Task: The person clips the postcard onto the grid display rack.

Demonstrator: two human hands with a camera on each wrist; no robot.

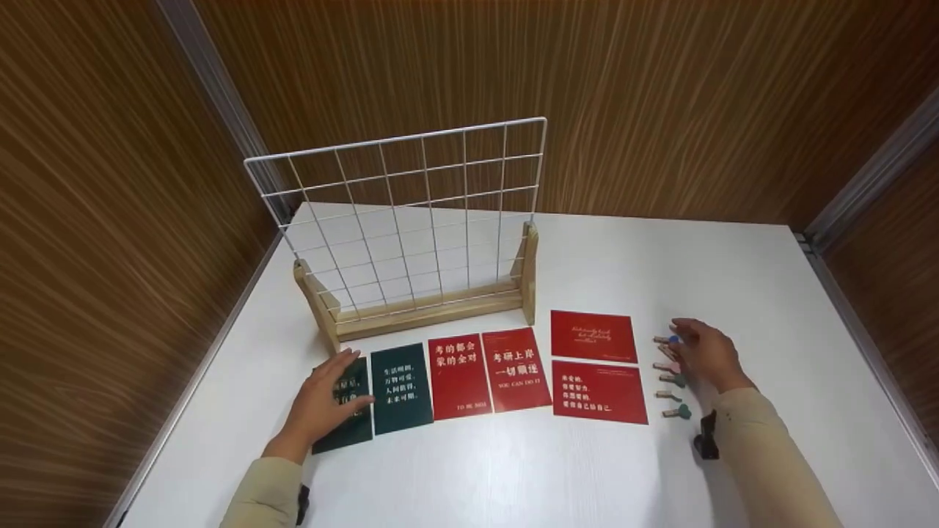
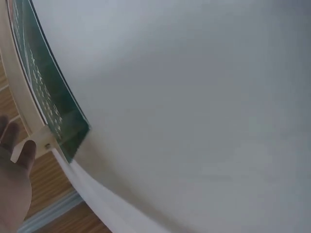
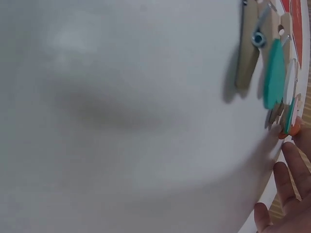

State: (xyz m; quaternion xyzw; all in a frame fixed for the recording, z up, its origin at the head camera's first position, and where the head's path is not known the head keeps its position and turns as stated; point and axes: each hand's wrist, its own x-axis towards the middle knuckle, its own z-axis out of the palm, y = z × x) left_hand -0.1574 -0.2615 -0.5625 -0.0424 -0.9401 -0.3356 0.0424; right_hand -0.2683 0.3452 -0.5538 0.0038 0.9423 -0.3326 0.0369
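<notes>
1. Closest up, the left hand hovers on or just over the leftmost green card. Thumb and fingers are spread wide, nothing pinched; I can't tell if skin actually meets card. Could be steadying or squaring it, imo.
2. Next along, a second green card and two upright red cards continue the row, all flat and text up, probably so each one's readable.
3. Right of those, two sideways red cards sit one beyond the other. Wider format, so I guess that's why they're turned.
4. Then a column of wooden clips with coloured heads, just beside the cards, likely parked there for easy reach.
5. The right hand is at the column's far end, fingers around the clips there. Can't tell whether it's pinching one; the wrist view just shows fingertips by an orange head.
6. Farthest, the white wire grid stands in its wooden base, which keeps it upright behind the cards.
</notes>
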